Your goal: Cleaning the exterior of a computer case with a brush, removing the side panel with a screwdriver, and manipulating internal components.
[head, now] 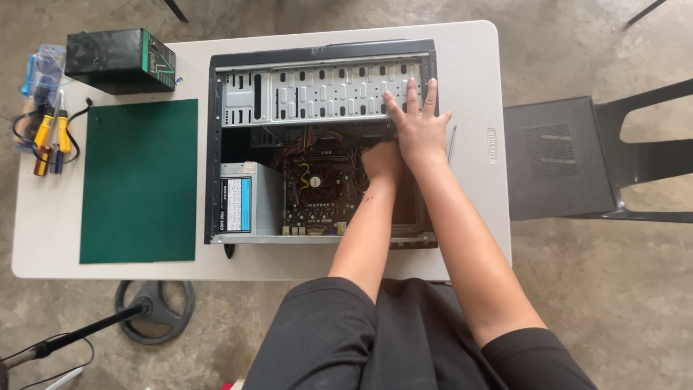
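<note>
Head view: open computer case (317, 54) lies on its side on a white plastic table (476, 65), side panel off, black frame, bare grey sheet metal inside. Perforated drive-bay cage (317, 92) runs across the top, stamped with slots and holes. Below it sits the motherboard (317, 191), dark brown, with a round fan in the middle and loose red, yellow and black wires above. Grey boxy power supply (245, 198) sits at lower left of the case, labelled face up.

Right hand (419, 119) is flat, fingers spread, palm pressed on the right end of the drive cage and the case edge; holds nothing. Left hand (381, 159) reaches down into the case beside the motherboard, partly under the right wrist; cannot tell if it grips anything.

Around: green cutting mat (138, 180) lies flat to the left of the case, just beside it. Black box (119, 59) sits at the table's far left corner. Screwdrivers (50, 137) with yellow handles lie at the left edge, next to a blister pack. Thin metal rod (452, 142) lies right of the case. Black chair (577, 155) stands right of the table. Concrete floor; round stand base (155, 310) under the near table edge.
</note>
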